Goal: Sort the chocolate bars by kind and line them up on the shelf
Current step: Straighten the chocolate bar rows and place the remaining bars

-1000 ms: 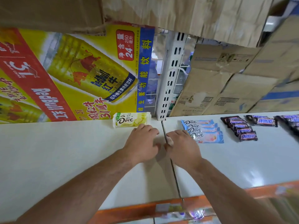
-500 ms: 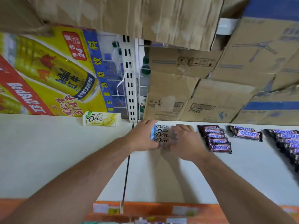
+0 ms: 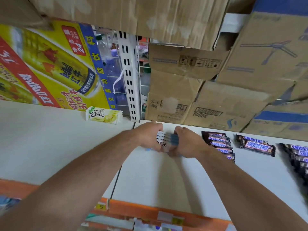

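Your left hand (image 3: 148,139) and right hand (image 3: 188,144) curl round opposite ends of the blue Dove bars (image 3: 164,141), gripping the stack between them on the white shelf (image 3: 50,147). A Snickers row (image 3: 218,140) lies just to the right, and a yellow Dove bar (image 3: 104,115) sits back left. The cardboard boxes (image 3: 183,90) behind hide their contents.

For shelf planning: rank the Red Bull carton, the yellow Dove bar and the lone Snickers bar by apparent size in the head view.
1. Red Bull carton, by far largest.
2. Tied: lone Snickers bar and yellow Dove bar look alike, so unranked.
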